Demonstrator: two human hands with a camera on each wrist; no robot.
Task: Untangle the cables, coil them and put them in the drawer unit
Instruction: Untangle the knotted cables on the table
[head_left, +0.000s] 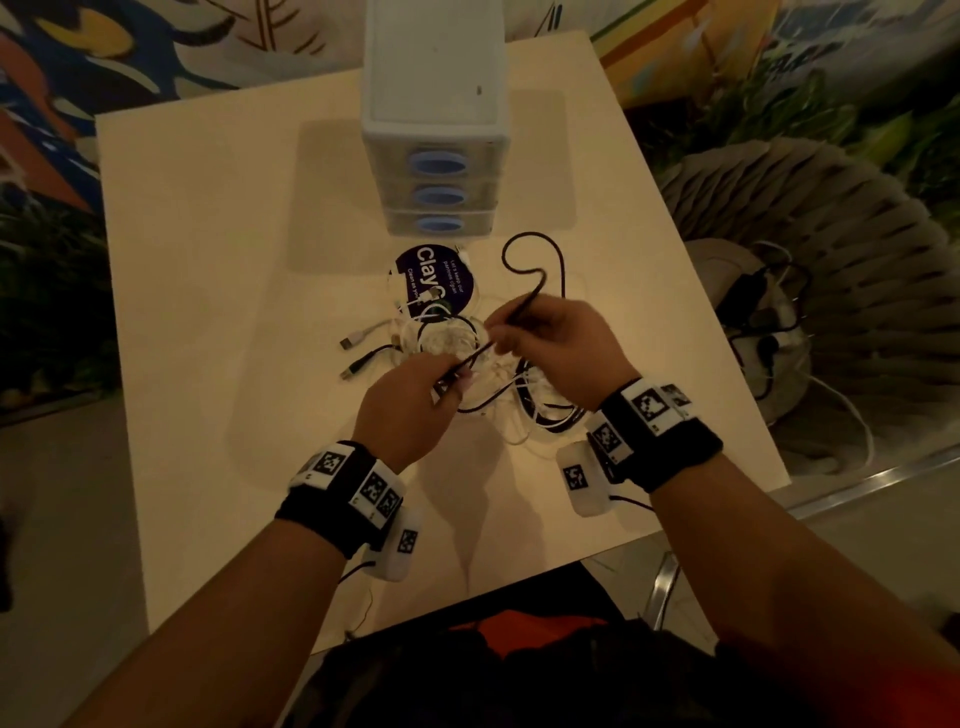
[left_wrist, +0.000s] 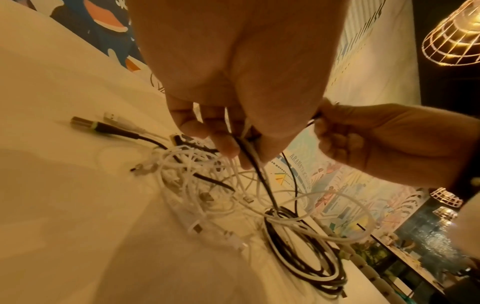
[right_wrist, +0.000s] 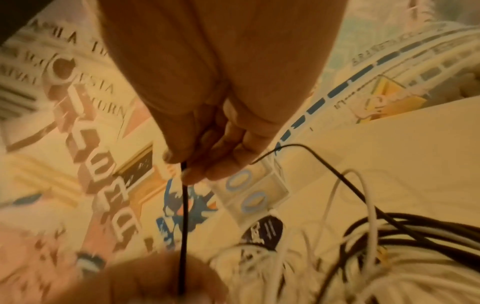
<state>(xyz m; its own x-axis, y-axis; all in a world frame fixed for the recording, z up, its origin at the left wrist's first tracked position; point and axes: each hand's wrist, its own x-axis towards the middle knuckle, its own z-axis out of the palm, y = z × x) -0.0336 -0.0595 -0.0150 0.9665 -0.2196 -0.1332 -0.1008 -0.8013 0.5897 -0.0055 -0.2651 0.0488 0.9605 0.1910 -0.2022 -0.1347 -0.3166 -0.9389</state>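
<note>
From the head view, your left hand (head_left: 410, 410) and right hand (head_left: 561, 353) pinch one black cable (head_left: 524, 270) taut above the cable tangle (head_left: 457, 353) on the table (head_left: 208, 260), in front of the drawer unit (head_left: 436, 156).

At the left wrist, your fingers (left_wrist: 228, 144) curl around the black cable and a white cable (left_wrist: 250, 148).

At the right wrist, your thumb and fingertips (right_wrist: 192, 174) are pressed onto the black cable.

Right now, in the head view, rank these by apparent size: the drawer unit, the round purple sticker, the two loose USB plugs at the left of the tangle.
1. drawer unit, clearly largest.
2. round purple sticker, partly covered by cables.
3. The white USB plug and dark USB plug look alike; no ranking between them.
</note>
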